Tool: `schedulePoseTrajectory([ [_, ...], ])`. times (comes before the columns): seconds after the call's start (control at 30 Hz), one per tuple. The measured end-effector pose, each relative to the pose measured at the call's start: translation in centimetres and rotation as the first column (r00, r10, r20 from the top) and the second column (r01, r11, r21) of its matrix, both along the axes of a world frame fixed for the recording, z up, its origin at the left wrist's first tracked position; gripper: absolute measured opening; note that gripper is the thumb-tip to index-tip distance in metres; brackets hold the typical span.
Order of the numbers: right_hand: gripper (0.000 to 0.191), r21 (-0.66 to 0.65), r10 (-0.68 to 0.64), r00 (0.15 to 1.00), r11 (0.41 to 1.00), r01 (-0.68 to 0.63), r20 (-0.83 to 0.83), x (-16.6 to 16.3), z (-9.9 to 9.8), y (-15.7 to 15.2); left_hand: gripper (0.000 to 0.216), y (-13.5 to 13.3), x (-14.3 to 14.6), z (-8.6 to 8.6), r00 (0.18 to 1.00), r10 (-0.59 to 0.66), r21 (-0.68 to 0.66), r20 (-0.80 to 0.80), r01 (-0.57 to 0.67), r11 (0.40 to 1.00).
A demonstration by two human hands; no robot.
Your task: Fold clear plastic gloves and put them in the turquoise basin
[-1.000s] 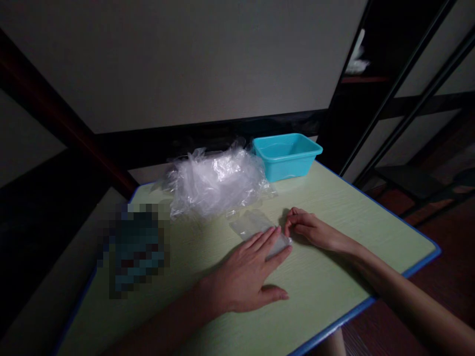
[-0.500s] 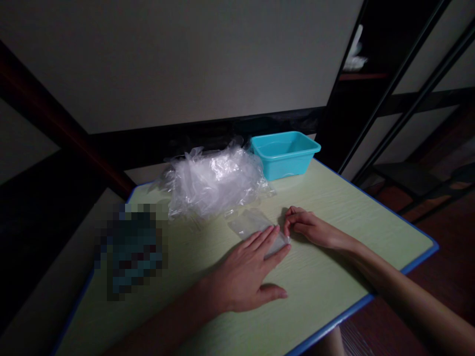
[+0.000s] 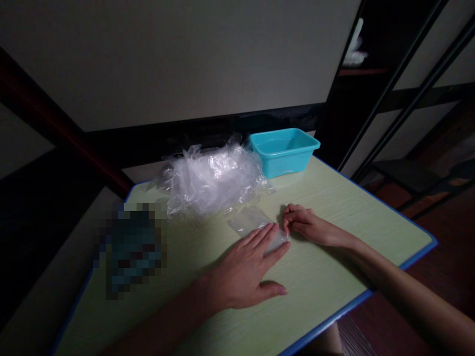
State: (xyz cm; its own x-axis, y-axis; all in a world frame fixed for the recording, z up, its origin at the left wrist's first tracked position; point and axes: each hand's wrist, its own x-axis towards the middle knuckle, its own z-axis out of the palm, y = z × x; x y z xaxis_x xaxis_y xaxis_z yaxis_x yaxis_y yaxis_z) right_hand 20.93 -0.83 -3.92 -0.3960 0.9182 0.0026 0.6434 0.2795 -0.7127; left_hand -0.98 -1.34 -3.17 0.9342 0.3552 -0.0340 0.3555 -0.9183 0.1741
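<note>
A small clear plastic bag [image 3: 249, 220] lies flat on the pale green table. My left hand [image 3: 248, 272] presses down on its near part, palm down, fingers stretched and thumb spread out to the right. At the bag's right end is my right hand [image 3: 306, 225], its fingers curled in and the tips pinched at the bag's edge. The bag's near portion is partly hidden under my left fingers.
Behind the bag sits a heap of crumpled clear plastic bags [image 3: 215, 180]. A turquoise plastic basin [image 3: 287, 160] stands to its right. A blurred-out item [image 3: 135, 247] lies at the left. Blue edging [image 3: 334, 319] borders the table [image 3: 334, 193].
Both hands keep nearly the same place on the bag. The whole view has shifted very slightly; nothing else has visibly moved.
</note>
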Motion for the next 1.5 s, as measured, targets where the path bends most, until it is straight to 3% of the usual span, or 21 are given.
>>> schedulePoseTrajectory([
  [0.37,0.024,0.029,0.013,0.999,0.999,-0.012,-0.049,0.1,0.2,0.1,0.073,0.0,-0.1,0.0,1.0,0.0,-0.02,-0.014,0.0,1.0],
  [0.53,0.022,0.193,0.052,0.987,0.981,-0.022,-0.149,0.7,0.9,-2.2,0.072,0.0,-0.2,0.0,1.0,0.004,-0.011,0.005,-0.004,1.0],
  [0.7,0.036,0.327,0.091,0.962,0.929,-0.175,0.257,1.1,0.8,-5.5,0.073,-0.1,-0.1,-0.1,1.0,0.006,-0.01,0.027,-0.005,1.0],
  [0.8,0.044,0.381,0.06,0.915,0.897,-0.225,0.399,1.1,0.5,-6.4,0.072,-0.1,-0.1,-0.1,0.999,0.011,-0.014,0.038,-0.011,1.0],
  [1.2,0.036,0.481,-0.149,0.903,0.874,-0.071,0.404,1.0,0.1,-6.8,0.074,-0.1,0.0,0.1,0.999,0.015,-0.021,0.028,-0.014,1.0],
  [1.5,0.045,0.407,-0.067,0.887,0.903,-0.141,0.456,0.9,0.2,-6.4,0.072,-0.1,0.0,0.2,0.999,0.019,-0.036,0.035,-0.017,0.999],
])
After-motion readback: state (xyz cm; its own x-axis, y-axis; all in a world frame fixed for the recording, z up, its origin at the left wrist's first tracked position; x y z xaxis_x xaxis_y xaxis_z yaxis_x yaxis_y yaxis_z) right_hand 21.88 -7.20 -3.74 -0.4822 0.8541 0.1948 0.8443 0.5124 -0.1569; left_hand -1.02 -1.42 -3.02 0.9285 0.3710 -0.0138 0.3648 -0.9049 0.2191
